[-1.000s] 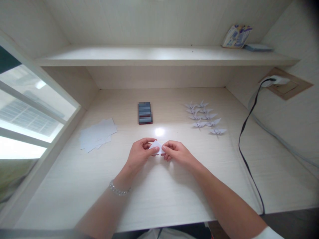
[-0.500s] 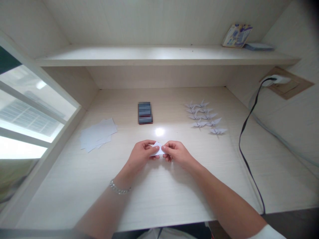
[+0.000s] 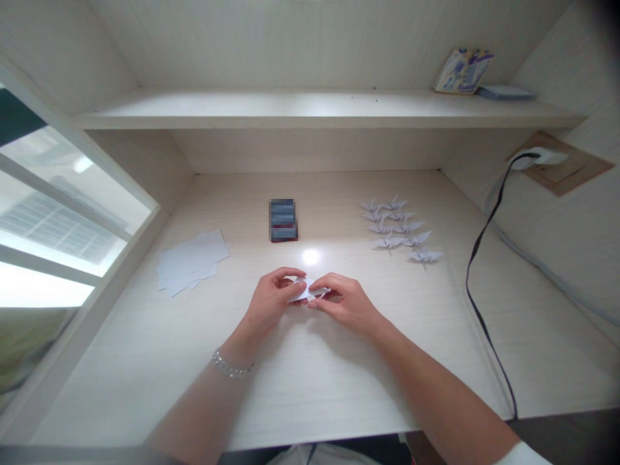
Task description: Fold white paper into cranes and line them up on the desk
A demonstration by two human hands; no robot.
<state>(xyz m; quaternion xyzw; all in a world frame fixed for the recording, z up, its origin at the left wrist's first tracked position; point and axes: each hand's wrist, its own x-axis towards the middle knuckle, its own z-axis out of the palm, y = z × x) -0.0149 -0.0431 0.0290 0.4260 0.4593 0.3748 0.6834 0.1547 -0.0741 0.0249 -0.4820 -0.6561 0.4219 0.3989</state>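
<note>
A small folded piece of white paper (image 3: pixel 306 290) is held just above the light wooden desk (image 3: pixel 310 387) near its middle. My left hand (image 3: pixel 271 300) pinches its left side, with a bracelet on that wrist. My right hand (image 3: pixel 343 302) pinches the right side, fingers curled over the fold. Both hands nearly touch each other. Most of the paper is hidden by my fingers.
Several finished paper cranes (image 3: pixel 398 227) lie in rows at the back right. A loose stack of white sheets (image 3: pixel 191 261) lies at the left. A dark phone-like block (image 3: pixel 283 220) lies behind my hands. A black cable (image 3: pixel 477 258) runs from a wall socket (image 3: pixel 542 157) down the right side.
The folded paper has flattened and tilted lower between my fingers. My right hand has shifted slightly left over it. The hands stay in the same spot on the desk.
</note>
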